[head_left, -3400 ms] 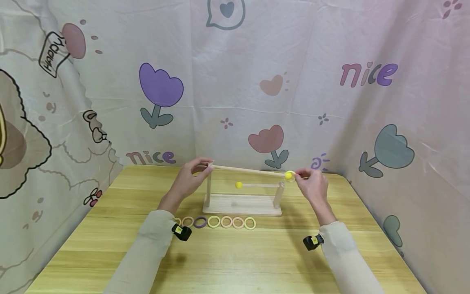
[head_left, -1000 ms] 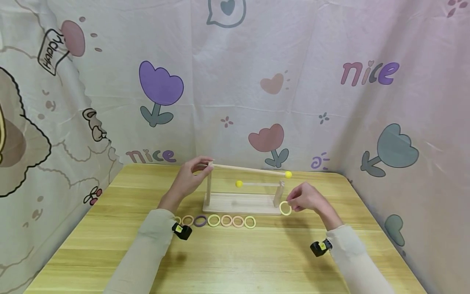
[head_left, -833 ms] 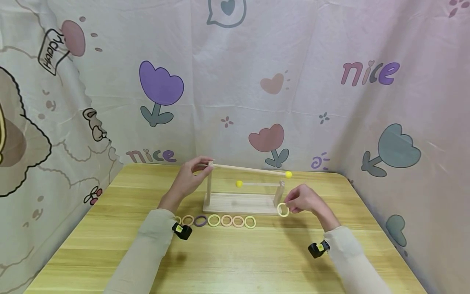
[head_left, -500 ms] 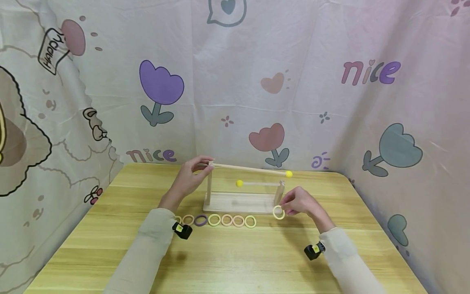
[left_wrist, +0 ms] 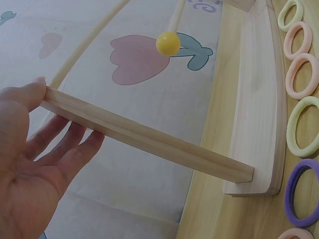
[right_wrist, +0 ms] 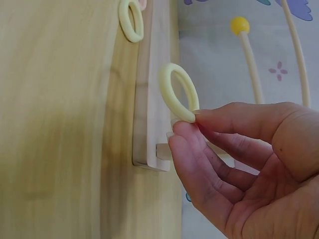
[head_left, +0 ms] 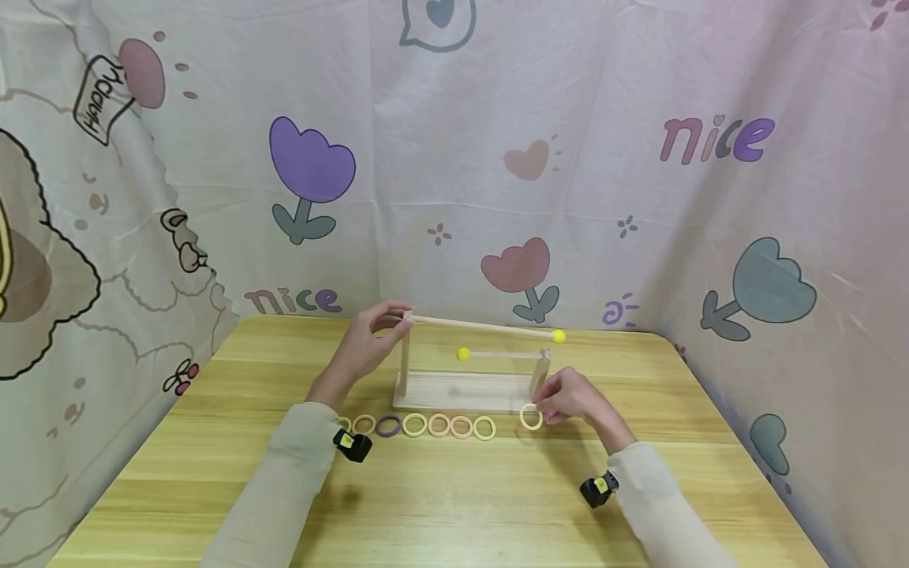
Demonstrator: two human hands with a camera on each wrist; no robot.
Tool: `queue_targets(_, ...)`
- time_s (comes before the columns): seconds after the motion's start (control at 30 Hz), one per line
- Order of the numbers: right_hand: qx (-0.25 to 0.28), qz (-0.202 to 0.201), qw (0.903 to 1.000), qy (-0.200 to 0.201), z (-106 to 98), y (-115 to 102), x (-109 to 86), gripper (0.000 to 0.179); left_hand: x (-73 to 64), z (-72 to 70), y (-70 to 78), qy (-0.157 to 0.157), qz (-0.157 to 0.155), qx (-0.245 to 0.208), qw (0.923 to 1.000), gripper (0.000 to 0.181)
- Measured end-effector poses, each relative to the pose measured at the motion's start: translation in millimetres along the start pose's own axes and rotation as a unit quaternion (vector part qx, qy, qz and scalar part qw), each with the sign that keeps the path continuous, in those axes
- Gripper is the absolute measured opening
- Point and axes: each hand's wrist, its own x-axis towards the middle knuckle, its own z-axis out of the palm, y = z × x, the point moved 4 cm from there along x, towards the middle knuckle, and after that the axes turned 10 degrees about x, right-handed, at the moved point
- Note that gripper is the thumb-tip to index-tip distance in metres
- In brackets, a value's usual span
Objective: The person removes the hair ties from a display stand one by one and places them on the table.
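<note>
My left hand (head_left: 362, 347) grips the top of the left post (left_wrist: 144, 137) of a wooden stand, with the thumb at its top end and several fingers along the other side. My right hand (right_wrist: 259, 164) pinches a pale yellow hair tie (right_wrist: 168, 94) between thumb and fingertips. That hair tie hangs by the front right corner of the stand's base (head_left: 461, 390). From the left post runs the upper rod (head_left: 483, 325), tipped with a yellow ball (head_left: 559, 336). A lower rod (head_left: 504, 355) reaches left from the right post to another yellow ball (head_left: 463, 355).
Along the front of the base lies a row of several hair ties, among them a purple one (left_wrist: 290, 194) and a pale yellow one (right_wrist: 124, 25) at the right end. The left sleeve (head_left: 273, 473) partly covers the row's left end. A patterned cloth (head_left: 440, 158) hangs behind the table.
My right hand has drawn the yellow hair tie off the upper rod's ball end, then lowered it leftward toward the row. My left hand stays on the post.
</note>
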Motion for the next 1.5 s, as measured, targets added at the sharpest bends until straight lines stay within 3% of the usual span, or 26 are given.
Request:
queue_targets(0.6,0.007,0.004,0.9999,-0.015,15.6,6.2,8.6,0.012,1.4,-0.3,-0.3,-0.002,0.007,-0.001,1.0,0.03)
queue_targets(1.5,0.005,-0.001,0.9999,0.011,38.5,8.6,10.4,0.007,0.6,-0.8,-1.7,-0.007,-0.002,-0.006,1.0,0.03)
